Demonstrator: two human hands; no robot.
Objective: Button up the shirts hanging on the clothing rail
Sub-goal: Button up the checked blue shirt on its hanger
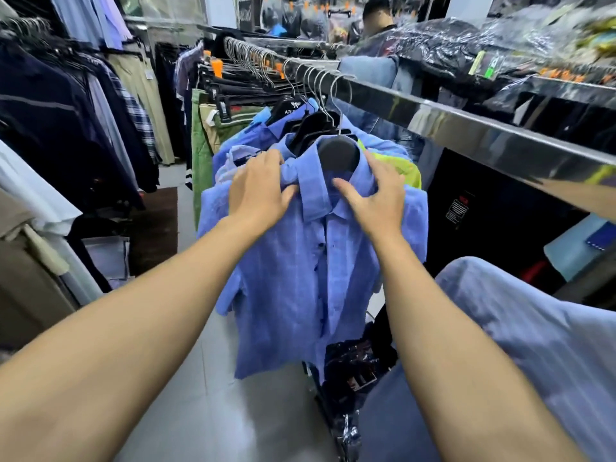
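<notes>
Here the blue shirt (300, 261) hangs at the front of the clothing rail (433, 118) on a black hanger (338, 155), facing the person, its placket running down the middle with dark buttons showing; whether all are fastened I cannot tell. The left hand (260, 191) lies on the shoulder beside the collar, fingers fairly straight and apart, gripping nothing. The right hand (376, 195) rests spread on the other shoulder, thumb reaching toward the collar opening, also clamped on nothing. Behind it more blue shirts (266, 128) crowd the rail. The likely risk: pressing or tugging unevenly at the shoulders could slide the shirt off its hanger, or swing the hook off the rail.
</notes>
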